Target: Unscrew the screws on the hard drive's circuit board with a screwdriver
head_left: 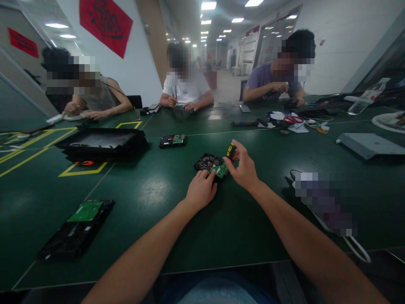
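In front of me a black hard drive (205, 161) lies on the green table, its green circuit board (219, 169) showing at the right end. My left hand (201, 189) grips the near edge of the drive, with fingertips on the board. In my right hand (243, 166) is a screwdriver (231, 150) with a yellow and black handle, held upright over the board between thumb and fingers. The screwdriver's tip is too small to make out.
A second hard drive (173, 140) lies farther back, and a third (77, 228) at the near left. A black tray (101, 141) stands left, orange-handled tool (85, 163) before it. To the right are a grey metal box (371, 145) and a pouch (325, 202). Several people sit opposite.
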